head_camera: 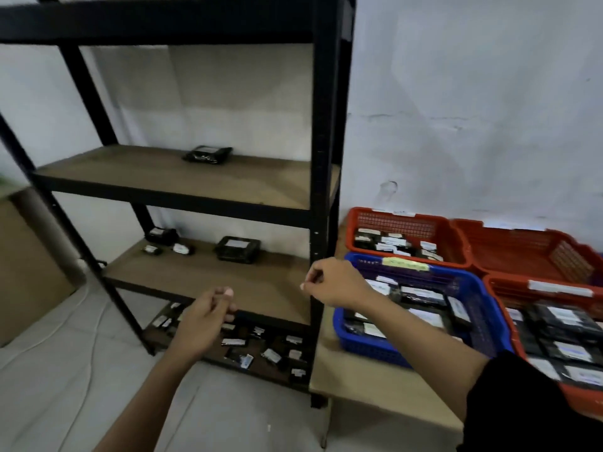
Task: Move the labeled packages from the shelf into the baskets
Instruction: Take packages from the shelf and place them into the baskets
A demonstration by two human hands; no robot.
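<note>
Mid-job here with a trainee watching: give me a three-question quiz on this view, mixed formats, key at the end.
1. True or false: the blue basket already holds labeled packages.
2. Multiple choice: which shelf level holds the most packages? A) the level with the single black package B) the middle level with the large black package C) the bottom level
3. Fill in: the basket at the far right back, the red basket, looks ____.

Key: 1 true; 2 C; 3 empty. Extra note: the left hand and right hand hold nothing.
</note>
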